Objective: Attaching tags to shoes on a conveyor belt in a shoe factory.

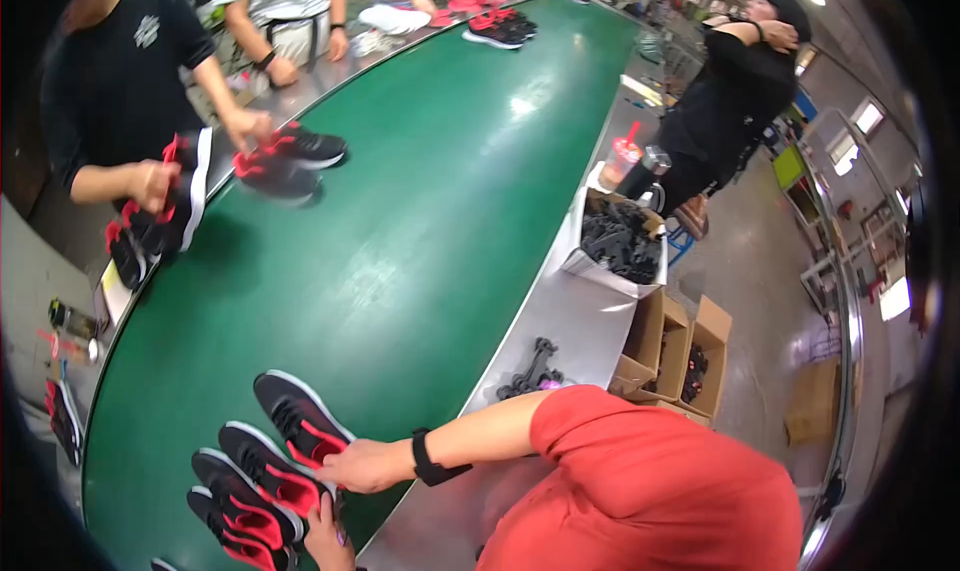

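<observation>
Several black sneakers with red linings and white soles stand side by side at the near left of the green conveyor belt (380, 291). My right hand (368, 466), a black band on its wrist, is closed on the heel of the rightmost sneaker (293, 411). Below it, my left hand (326, 539) grips the heel of the neighbouring sneaker (262, 458); its fingers are partly hidden. Two more sneakers, a third (225, 481) and a fourth (215, 521), rest to the left, their toes pointing away from me.
Across the belt, a co-worker in black (130, 81) handles sneakers (300, 148). More sneakers (500, 28) lie at the far end. On my right stand a box of dark grey parts (620, 241), a drink cup (622, 161), cardboard boxes (650, 341) and loose grey pieces (535, 369). Another person (740, 81) stands beyond.
</observation>
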A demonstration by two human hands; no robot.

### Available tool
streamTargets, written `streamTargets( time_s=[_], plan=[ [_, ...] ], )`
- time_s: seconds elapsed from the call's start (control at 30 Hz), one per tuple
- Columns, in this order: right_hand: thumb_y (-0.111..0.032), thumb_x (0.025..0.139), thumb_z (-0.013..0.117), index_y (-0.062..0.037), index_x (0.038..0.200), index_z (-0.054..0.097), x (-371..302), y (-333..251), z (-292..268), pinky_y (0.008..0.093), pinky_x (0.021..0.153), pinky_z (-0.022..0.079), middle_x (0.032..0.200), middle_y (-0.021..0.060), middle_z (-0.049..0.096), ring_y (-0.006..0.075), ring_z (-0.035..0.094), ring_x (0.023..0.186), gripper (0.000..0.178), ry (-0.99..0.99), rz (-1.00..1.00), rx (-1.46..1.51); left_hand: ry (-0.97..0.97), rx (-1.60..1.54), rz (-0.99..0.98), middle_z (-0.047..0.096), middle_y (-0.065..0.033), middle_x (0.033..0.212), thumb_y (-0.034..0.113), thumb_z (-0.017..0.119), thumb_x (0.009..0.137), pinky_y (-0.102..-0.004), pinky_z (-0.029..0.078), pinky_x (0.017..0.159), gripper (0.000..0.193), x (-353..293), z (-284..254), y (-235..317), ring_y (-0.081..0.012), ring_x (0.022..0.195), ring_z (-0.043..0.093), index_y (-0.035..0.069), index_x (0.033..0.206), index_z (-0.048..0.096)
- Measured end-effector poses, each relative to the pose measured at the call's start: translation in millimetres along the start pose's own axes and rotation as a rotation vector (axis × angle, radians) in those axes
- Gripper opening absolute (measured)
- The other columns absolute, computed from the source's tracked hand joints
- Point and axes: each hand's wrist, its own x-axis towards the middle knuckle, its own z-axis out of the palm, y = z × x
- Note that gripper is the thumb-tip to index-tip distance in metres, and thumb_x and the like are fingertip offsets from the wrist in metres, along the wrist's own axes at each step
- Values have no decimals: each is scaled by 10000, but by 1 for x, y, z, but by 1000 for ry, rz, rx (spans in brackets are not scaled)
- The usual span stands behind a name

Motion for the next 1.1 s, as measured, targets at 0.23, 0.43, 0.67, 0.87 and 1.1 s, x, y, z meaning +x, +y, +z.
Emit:
streamTargets(
  time_s=[0.23,0.43,0.67,0.87,1.1],
  plan=[
    [-303,683,744,-60,997,554,20,27,10,421,714,471,923,128,589,324,595,783,441,88,-216,-336,-154,-222,-152,556,-261,1203,-5,435,841,-472,420,958,501,1,-76,19,-413,1114,532,100,1324,517],
    [-154,680,616,-91,675,677,33,-12,-3,434,644,463,709,118,653,311,620,744,88,259,-375,-512,-191,-271,-149,548,-259,929,-71,471,690,-497,446,759,531,14,-50,0,-440,876,555,82,1186,583],
    [-221,678,695,-130,741,619,42,-16,-8,395,682,424,771,62,590,259,573,778,135,47,-286,-549,-98,-341,-299,554,-255,1001,-23,480,768,-516,468,773,455,-5,-43,-1,-459,888,580,99,1194,586],
    [-255,694,725,-148,775,636,50,-23,-3,354,675,387,747,35,567,220,556,747,161,17,-306,-669,-108,-367,-378,549,-227,956,-58,480,761,-497,460,781,457,-7,-48,5,-445,876,572,113,1166,605],
    [-187,783,595,-138,730,643,55,-24,10,344,666,366,684,53,560,211,550,709,86,6,-363,-700,-102,-357,-414,554,-218,976,-69,475,749,-490,467,787,441,-7,-45,8,-438,891,578,103,1125,629]
  ],
)
